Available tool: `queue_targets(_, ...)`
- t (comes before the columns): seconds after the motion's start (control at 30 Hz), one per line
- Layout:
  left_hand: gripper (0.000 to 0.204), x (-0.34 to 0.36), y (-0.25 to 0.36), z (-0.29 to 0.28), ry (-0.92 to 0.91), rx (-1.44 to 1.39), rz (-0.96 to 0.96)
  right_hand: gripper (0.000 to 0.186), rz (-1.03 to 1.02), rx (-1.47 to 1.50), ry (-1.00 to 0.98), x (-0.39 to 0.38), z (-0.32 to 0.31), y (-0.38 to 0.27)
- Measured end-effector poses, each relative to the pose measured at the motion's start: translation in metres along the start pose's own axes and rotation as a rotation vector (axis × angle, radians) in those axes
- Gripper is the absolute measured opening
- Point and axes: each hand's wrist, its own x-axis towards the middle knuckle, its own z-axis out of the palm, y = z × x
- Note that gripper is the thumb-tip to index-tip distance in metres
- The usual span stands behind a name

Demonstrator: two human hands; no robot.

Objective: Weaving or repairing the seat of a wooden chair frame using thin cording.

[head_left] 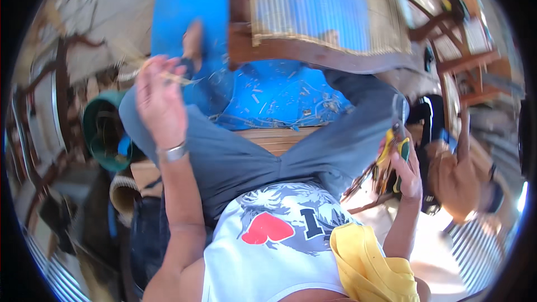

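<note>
We saw the wooden frame (pixel 313 57) just past the legs (pixel 229 151), over the blue sheet (pixel 263 98). Pale strips (pixel 274 5) crossed it, with blue showing between them. We guess it was there so both hands could get to it. The sheet was maybe there to catch the little scraps (pixel 316 116), because lots of them lay on it.

Our right hand (pixel 409 172) was wrapped around a tool (pixel 399 131) with yellow and green handles, a bit like pliers. Its metal end pointed away from us, maybe to keep it safe and ready. Our left hand (pixel 162 100) was up over the left leg, its fingers bent by a thin pale strand (pixel 179 79). It was too blurry, so we could not tell if it pinched the strand.

The far end of the frame was cut off at the top. The strips were smeared, so we could not see how they were fixed. We could not name the blue thing (pixel 123 143) in the green bucket (pixel 91 133).
</note>
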Motion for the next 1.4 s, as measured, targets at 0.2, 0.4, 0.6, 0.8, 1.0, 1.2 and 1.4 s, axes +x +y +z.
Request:
queue_targets(0.2,0.022,-0.008,-0.007,0.007,-0.126,0.471,0.047,0.064,0.229,-0.799,0.514,-0.074,-0.050,0.188)
queue_targets(0.4,0.007,-0.055,-0.069,0.056,-1.105,1.092,-0.219,0.078,0.267,-0.959,0.503,-0.117,0.011,0.266)
queue_targets(0.6,0.008,-0.089,-0.086,0.056,-1.312,1.084,0.075,0.077,-0.013,-0.739,0.567,-0.096,0.020,0.255)
queue_targets(0.8,0.011,-0.138,-0.083,0.105,-1.343,0.602,-0.575,0.066,-0.384,-0.301,0.466,-0.036,0.029,0.129)
queue_targets(1.0,0.011,-0.136,-0.055,0.103,-0.934,0.205,-0.628,0.052,-0.333,0.090,-0.183,0.030,0.094,0.071)
queue_targets(1.2,0.023,-0.096,-0.037,0.071,-0.844,0.330,-0.487,0.014,-0.541,-0.227,-0.113,0.042,0.089,0.054)
queue_targets(1.4,0.035,-0.017,-0.040,0.047,-0.396,0.692,-0.014,0.010,-0.544,-0.352,0.581,0.075,-0.016,0.053)
